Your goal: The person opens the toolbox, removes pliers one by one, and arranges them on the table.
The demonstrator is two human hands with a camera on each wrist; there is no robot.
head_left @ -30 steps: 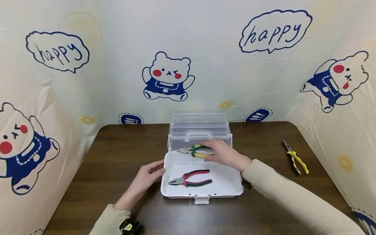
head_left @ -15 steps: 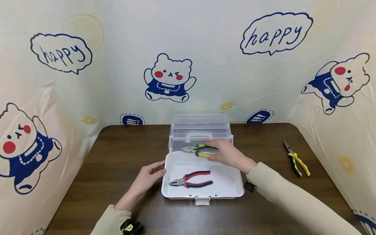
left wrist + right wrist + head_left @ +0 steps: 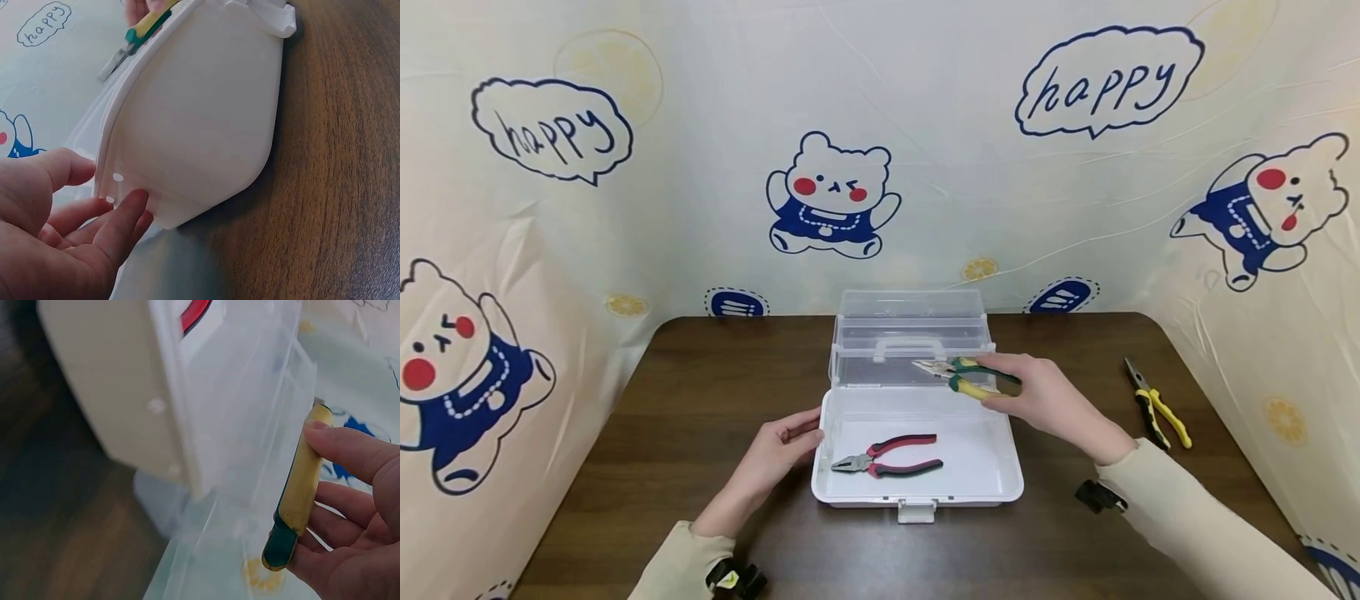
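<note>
My right hand (image 3: 1048, 398) grips green-and-yellow combination pliers (image 3: 972, 389) by the handles, raised over the right side of an open white toolbox (image 3: 917, 502). Their metal jaws point left, in front of the clear lid. Close up in the right wrist view, the thumb presses on the yellow handle (image 3: 302, 481), with fingers along its other side. My left hand (image 3: 778, 450) holds the toolbox's left side; in the left wrist view its thumb touches the rim and its fingertips (image 3: 139, 199) lie against the outer wall. Red-and-black pliers (image 3: 876, 455) lie inside the toolbox.
Yellow-and-black long-nose pliers (image 3: 1167, 417) lie on the brown wooden table (image 3: 715, 367) at the right. The toolbox's clear lid (image 3: 910, 304) stands raised at the back, with a handle on it. A printed cloth (image 3: 925, 192) encloses the table's back and sides.
My right hand has carried the green-and-yellow pliers to the right, from over the toolbox's middle to its right side. The left hand keeps its place on the toolbox.
</note>
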